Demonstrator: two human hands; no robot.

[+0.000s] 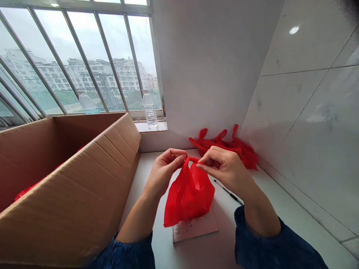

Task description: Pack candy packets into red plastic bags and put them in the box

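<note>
A red plastic bag (189, 198) hangs between my two hands over the white tabletop. My left hand (169, 166) pinches one end of its twisted top, thumb against fingers. On the other side, my right hand (221, 164) grips the opposite end of the top between thumb and fingertips. The bag's lower part spreads out flat and covers much of a notebook (196, 228) with handwriting on it. Close to my right wrist lies a black pen (230, 192), partly hidden by the forearm.
A large open cardboard box (84, 186) with red material inside stands at the left. More red plastic bags (241, 149) lie in a heap by the back wall. On the windowsill is a clear bottle (150, 110). A tiled wall (316, 123) bounds the right.
</note>
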